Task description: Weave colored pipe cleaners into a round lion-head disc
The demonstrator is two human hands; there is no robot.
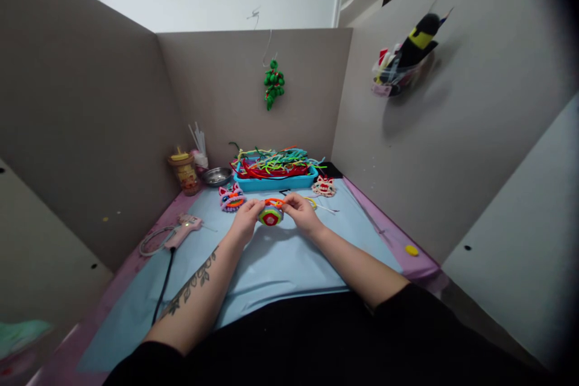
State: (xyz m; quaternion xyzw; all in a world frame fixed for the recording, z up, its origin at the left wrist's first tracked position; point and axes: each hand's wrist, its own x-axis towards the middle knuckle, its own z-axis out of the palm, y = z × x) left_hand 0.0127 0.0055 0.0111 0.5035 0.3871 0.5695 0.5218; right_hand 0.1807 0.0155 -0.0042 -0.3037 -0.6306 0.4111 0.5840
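My left hand (245, 221) and my right hand (302, 212) meet over the light blue mat (280, 259). Between them they hold a small round pipe-cleaner piece (270, 216) with red, yellow, green and purple rings. An orange pipe cleaner (274, 201) arches over its top, pinched by the fingers of both hands. Both hands are closed around the piece. A finished pink and purple pipe-cleaner figure (231, 198) lies just left of my left hand, and a red and white one (324, 186) lies behind my right hand.
A blue tray (275, 181) full of coloured pipe cleaners stands at the back. A pink glue gun (183, 230) with its cable lies on the left. A metal bowl (216, 177) and a jar (184, 171) stand at back left. Grey partition walls enclose the desk; a green ornament (274, 85) hangs there.
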